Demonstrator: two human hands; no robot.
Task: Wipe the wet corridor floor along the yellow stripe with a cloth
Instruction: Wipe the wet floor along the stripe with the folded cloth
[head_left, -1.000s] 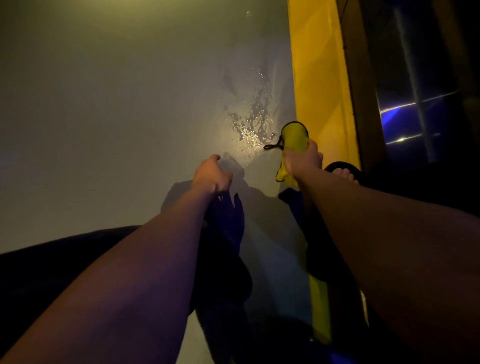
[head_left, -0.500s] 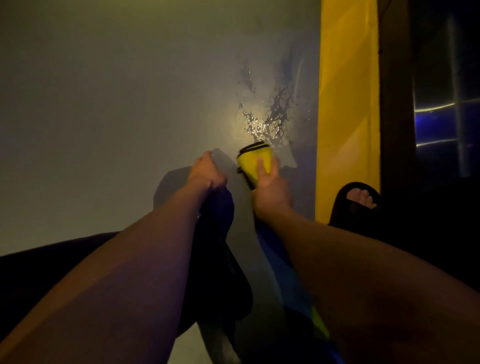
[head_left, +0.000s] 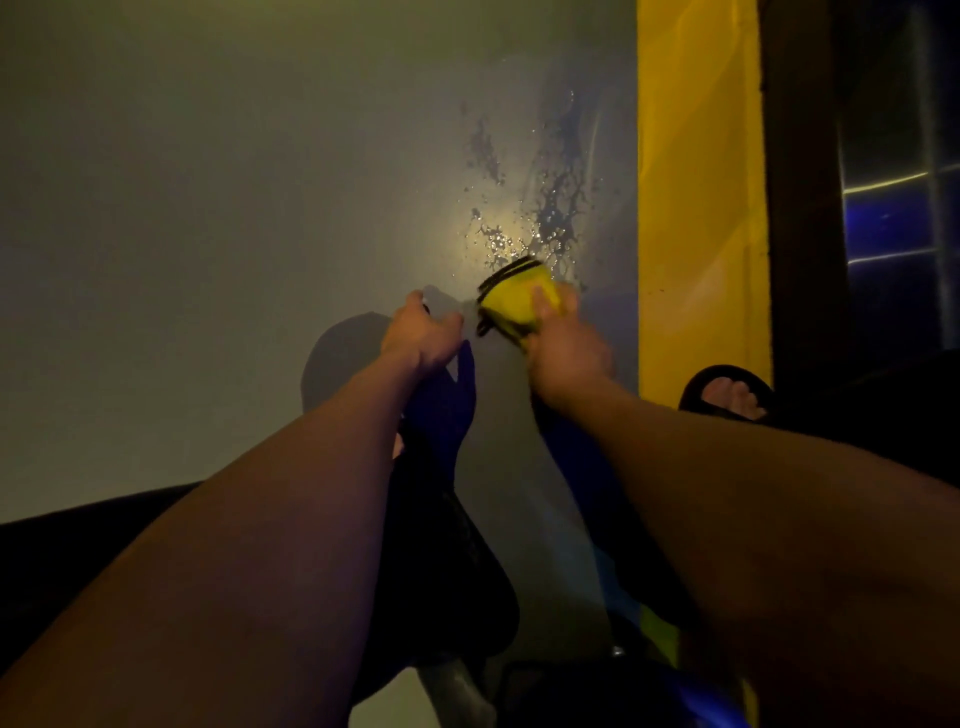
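A yellow cloth (head_left: 514, 301) with a dark edge lies on the grey floor, at the near edge of a glistening wet patch (head_left: 550, 208). My right hand (head_left: 563, 345) grips the cloth from behind, thumb on top, and is blurred by motion. My left hand (head_left: 423, 332) rests on the floor just left of the cloth with its fingers curled under; I see nothing in it. The yellow stripe (head_left: 698, 208) runs along the floor to the right of the patch.
A foot in a black sandal (head_left: 727, 395) stands at the near end of the stripe. Past the stripe lies a dark edge (head_left: 795, 208) and a dark area with blue light streaks. Dark clothing fills the bottom of the view.
My right hand carried the cloth from beside the yellow stripe leftward onto the grey floor, then forward to the wet patch. My left hand stayed planted.
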